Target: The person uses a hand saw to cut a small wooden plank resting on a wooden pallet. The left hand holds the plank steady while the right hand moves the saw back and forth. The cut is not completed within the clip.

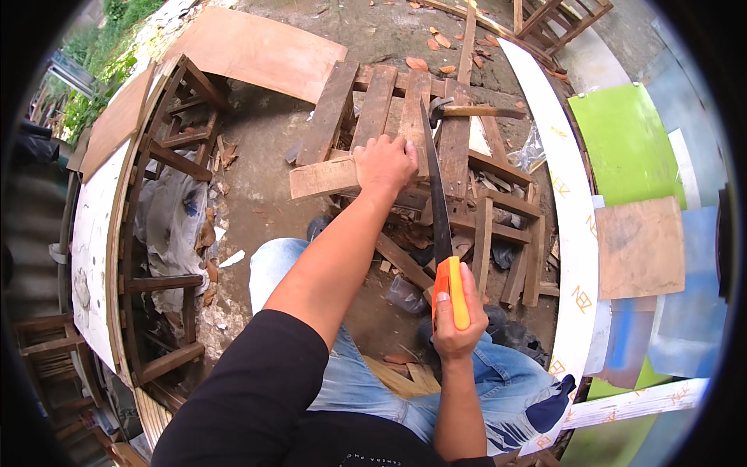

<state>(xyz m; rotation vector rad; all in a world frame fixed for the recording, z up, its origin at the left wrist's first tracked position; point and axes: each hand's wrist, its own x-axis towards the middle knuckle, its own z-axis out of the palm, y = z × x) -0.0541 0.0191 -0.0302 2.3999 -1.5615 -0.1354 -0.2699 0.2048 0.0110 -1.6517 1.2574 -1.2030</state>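
My right hand is closed around the orange and yellow handle of a handsaw. Its dark blade points away from me, over a low slatted wooden bench. My left hand presses down on a short light-brown wooden board lying across the near ends of the slats, its fingers curled over it. The blade passes just right of that hand, by the board's right end; whether its teeth touch the wood I cannot tell. A hammer with a wooden handle rests on the bench's right side, beyond the blade.
Wooden frames stand along the left, beside a plywood sheet. A long white board runs down the right, with green and brown panels past it. Wooden pieces and a clear plastic cup are by my legs.
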